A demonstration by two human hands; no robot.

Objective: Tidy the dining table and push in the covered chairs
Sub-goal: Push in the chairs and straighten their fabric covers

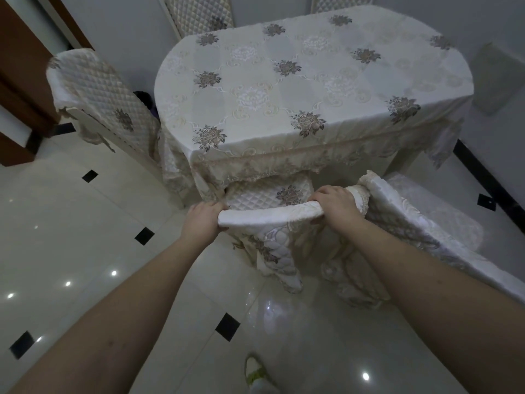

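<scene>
Both hands gripped the top rail of the covered chair [270, 220], left hand [203, 220] at its left end, right hand [335, 203] at its right, arms extended. Its quilted, flower-embroidered cream seat sat tucked under the near edge of the dining table [312, 81].

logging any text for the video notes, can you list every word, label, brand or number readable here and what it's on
None: no readable word, label, brand or number shows in this view.
Cream floral embroidered tablecloth: flower patterns only, no lettering.
Quilted cream chair cover, gripped by the left hand and right hand: flower motif only.
White and yellow-green shoe: any marking is too blurred to read.
</scene>
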